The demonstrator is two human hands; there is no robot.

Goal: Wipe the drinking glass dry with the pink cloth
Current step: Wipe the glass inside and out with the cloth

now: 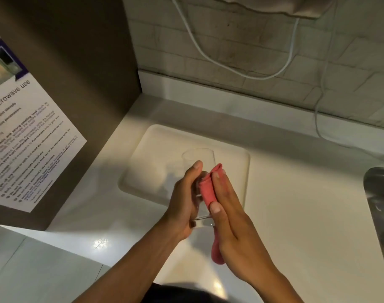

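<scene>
A clear drinking glass [199,157] lies tilted in the air above the counter, its open rim pointing away from me. My left hand [184,202] grips it from the left side. My right hand [228,217] presses a folded pink cloth [208,190] flat against the glass's right side, fingers stretched along it. A tail of the cloth hangs below my right palm. The lower part of the glass is hidden between my hands.
A white tray [147,162] lies on the white counter [296,204] under my hands. A brown cabinet side with a microwave notice [31,136] stands at the left. A steel sink [381,206] is at the right edge. White cables [210,55] hang along the tiled wall.
</scene>
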